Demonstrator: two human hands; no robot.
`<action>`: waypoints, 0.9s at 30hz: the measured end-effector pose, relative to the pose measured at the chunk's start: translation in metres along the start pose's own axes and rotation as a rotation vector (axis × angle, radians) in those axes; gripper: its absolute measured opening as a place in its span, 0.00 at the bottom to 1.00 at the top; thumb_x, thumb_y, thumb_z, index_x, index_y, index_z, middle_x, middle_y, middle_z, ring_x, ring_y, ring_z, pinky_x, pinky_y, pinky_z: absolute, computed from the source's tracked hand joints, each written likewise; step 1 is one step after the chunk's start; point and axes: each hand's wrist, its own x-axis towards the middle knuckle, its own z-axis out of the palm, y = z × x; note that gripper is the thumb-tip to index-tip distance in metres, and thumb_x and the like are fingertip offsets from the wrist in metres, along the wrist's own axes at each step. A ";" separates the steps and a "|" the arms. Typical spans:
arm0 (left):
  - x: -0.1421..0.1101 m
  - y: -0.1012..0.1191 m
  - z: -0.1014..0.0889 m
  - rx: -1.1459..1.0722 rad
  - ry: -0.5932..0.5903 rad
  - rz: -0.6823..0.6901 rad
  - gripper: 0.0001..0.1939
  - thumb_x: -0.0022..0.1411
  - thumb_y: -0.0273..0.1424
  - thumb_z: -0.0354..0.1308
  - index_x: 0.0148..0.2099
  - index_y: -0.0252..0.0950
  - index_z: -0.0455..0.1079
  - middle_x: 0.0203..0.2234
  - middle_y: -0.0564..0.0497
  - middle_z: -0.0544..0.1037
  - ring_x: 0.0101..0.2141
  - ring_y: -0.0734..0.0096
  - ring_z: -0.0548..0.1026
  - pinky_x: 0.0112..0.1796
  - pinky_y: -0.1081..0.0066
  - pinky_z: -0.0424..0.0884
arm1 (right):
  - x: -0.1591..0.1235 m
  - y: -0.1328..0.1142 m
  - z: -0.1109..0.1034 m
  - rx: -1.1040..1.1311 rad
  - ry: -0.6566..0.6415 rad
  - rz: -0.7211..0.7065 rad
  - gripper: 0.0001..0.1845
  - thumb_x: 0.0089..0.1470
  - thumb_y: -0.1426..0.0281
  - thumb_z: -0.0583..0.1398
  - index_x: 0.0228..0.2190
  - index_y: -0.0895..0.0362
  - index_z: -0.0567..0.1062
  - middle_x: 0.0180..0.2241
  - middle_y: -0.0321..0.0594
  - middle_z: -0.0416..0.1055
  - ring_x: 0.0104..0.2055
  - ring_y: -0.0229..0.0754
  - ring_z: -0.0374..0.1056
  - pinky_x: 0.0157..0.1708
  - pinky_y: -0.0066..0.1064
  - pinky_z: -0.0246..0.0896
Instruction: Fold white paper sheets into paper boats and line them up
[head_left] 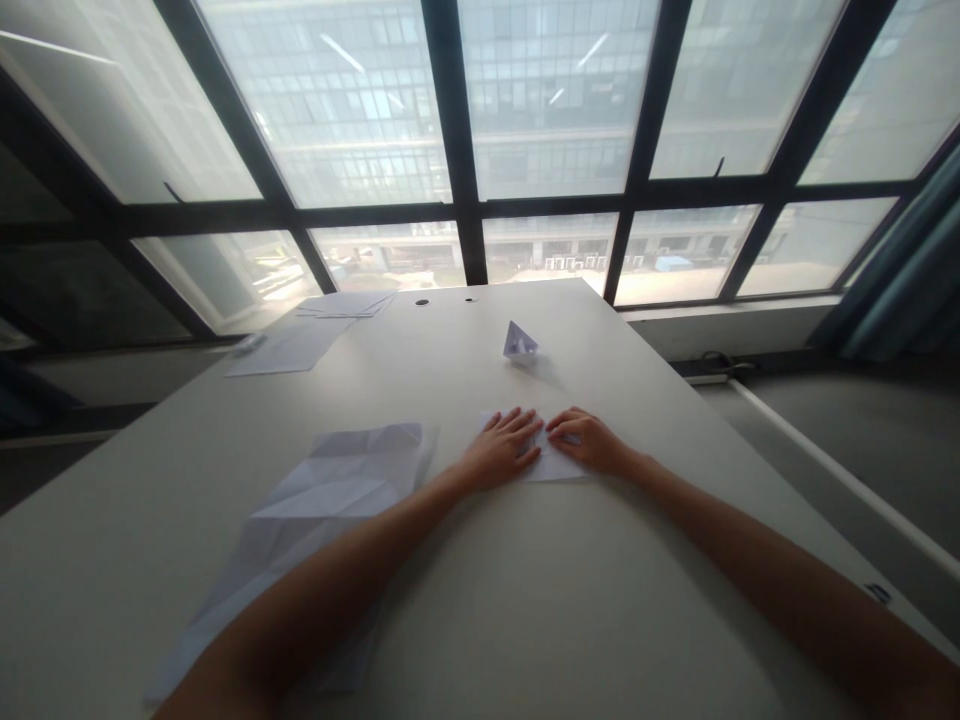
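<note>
A white folded sheet of paper (553, 466) lies on the table under both of my hands. My left hand (504, 447) rests flat on its left part, fingers stretched out and a little apart. On the right part, my right hand (587, 438) has its fingers bent, with thumb and fingertips closed on the paper near its middle. The paper's left part is mostly hidden by my left hand. Beyond my hands stands a small folded paper boat (520, 344) with a pointed peak.
A large creased sheet (330, 490) lies at the left, partly beneath my left forearm. Farther back on the white table (600, 590) are flat sheets (300, 340). Two round holes show near the far edge. Windows (547, 110) stand beyond, and a blue curtain (892, 270) hangs at the right.
</note>
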 end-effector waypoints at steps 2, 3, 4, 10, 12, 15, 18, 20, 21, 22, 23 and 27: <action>0.000 0.000 0.000 -0.001 0.005 -0.006 0.29 0.71 0.48 0.42 0.70 0.47 0.52 0.70 0.52 0.51 0.69 0.59 0.47 0.65 0.54 0.45 | -0.001 0.003 -0.001 -0.075 0.028 0.060 0.13 0.56 0.77 0.60 0.40 0.53 0.81 0.42 0.42 0.78 0.46 0.45 0.70 0.50 0.39 0.64; 0.000 0.000 0.000 -0.003 0.008 -0.007 0.29 0.71 0.48 0.43 0.70 0.47 0.52 0.70 0.52 0.51 0.69 0.59 0.47 0.65 0.54 0.45 | -0.002 0.006 -0.002 -0.131 0.051 0.109 0.15 0.55 0.78 0.58 0.41 0.54 0.80 0.42 0.43 0.77 0.46 0.45 0.69 0.51 0.40 0.63; 0.000 0.000 0.000 -0.005 0.010 -0.007 0.29 0.71 0.48 0.44 0.70 0.47 0.52 0.70 0.52 0.51 0.69 0.59 0.47 0.65 0.53 0.45 | -0.002 0.008 -0.003 -0.190 0.081 0.166 0.17 0.54 0.80 0.57 0.42 0.55 0.80 0.43 0.44 0.77 0.47 0.46 0.69 0.51 0.40 0.63; -0.001 0.001 -0.001 -0.018 0.024 0.001 0.27 0.71 0.47 0.44 0.69 0.51 0.54 0.69 0.52 0.53 0.68 0.56 0.50 0.64 0.50 0.47 | -0.007 0.027 -0.005 -0.330 0.278 0.375 0.19 0.54 0.80 0.53 0.42 0.56 0.79 0.44 0.47 0.75 0.48 0.48 0.68 0.53 0.42 0.62; -0.001 0.001 -0.001 -0.018 0.026 0.001 0.27 0.71 0.47 0.44 0.69 0.51 0.55 0.69 0.52 0.53 0.68 0.56 0.50 0.64 0.50 0.47 | -0.007 0.028 -0.004 -0.313 0.289 0.370 0.18 0.57 0.77 0.53 0.43 0.56 0.78 0.44 0.47 0.75 0.49 0.48 0.68 0.54 0.43 0.62; -0.001 0.001 0.000 -0.014 0.031 0.002 0.27 0.71 0.47 0.44 0.69 0.51 0.55 0.69 0.52 0.53 0.68 0.56 0.50 0.64 0.51 0.47 | -0.006 0.021 -0.003 -0.285 0.199 0.314 0.18 0.62 0.69 0.54 0.50 0.55 0.75 0.52 0.48 0.72 0.55 0.50 0.66 0.56 0.46 0.60; -0.001 0.001 0.000 -0.010 0.036 0.001 0.27 0.71 0.47 0.43 0.69 0.51 0.55 0.69 0.53 0.53 0.68 0.56 0.50 0.64 0.51 0.46 | -0.006 0.013 -0.002 -0.300 0.004 0.197 0.26 0.62 0.62 0.56 0.60 0.53 0.67 0.62 0.49 0.63 0.65 0.53 0.56 0.62 0.51 0.50; -0.002 0.002 0.000 -0.012 0.040 0.004 0.27 0.71 0.47 0.43 0.69 0.51 0.54 0.69 0.53 0.53 0.68 0.57 0.50 0.65 0.52 0.46 | -0.007 0.009 -0.002 -0.321 -0.115 0.149 0.30 0.63 0.61 0.55 0.64 0.51 0.61 0.66 0.48 0.56 0.69 0.53 0.49 0.65 0.55 0.42; -0.002 0.002 0.000 -0.014 0.042 0.006 0.27 0.71 0.47 0.43 0.69 0.51 0.54 0.69 0.53 0.53 0.68 0.57 0.50 0.65 0.52 0.46 | -0.008 0.009 -0.002 -0.327 -0.158 0.144 0.30 0.64 0.61 0.54 0.65 0.51 0.59 0.67 0.48 0.53 0.70 0.53 0.46 0.65 0.57 0.39; -0.002 0.002 0.000 -0.015 0.044 0.008 0.27 0.71 0.47 0.43 0.69 0.51 0.54 0.69 0.53 0.53 0.68 0.57 0.50 0.65 0.52 0.46 | -0.009 0.009 -0.003 -0.330 -0.189 0.146 0.31 0.64 0.61 0.53 0.66 0.50 0.57 0.68 0.47 0.51 0.70 0.54 0.44 0.65 0.59 0.37; -0.002 0.002 0.000 -0.015 0.045 0.009 0.27 0.71 0.47 0.43 0.69 0.51 0.54 0.69 0.53 0.53 0.68 0.57 0.50 0.65 0.52 0.46 | -0.009 0.009 -0.005 -0.327 -0.209 0.149 0.31 0.65 0.62 0.52 0.66 0.49 0.55 0.69 0.47 0.49 0.71 0.54 0.42 0.65 0.60 0.36; -0.002 0.002 0.000 -0.011 0.046 0.009 0.27 0.71 0.47 0.42 0.69 0.51 0.54 0.69 0.53 0.53 0.68 0.57 0.50 0.65 0.51 0.46 | -0.010 0.014 -0.019 -0.300 -0.241 0.107 0.35 0.63 0.61 0.55 0.68 0.47 0.51 0.69 0.45 0.48 0.71 0.53 0.41 0.66 0.60 0.32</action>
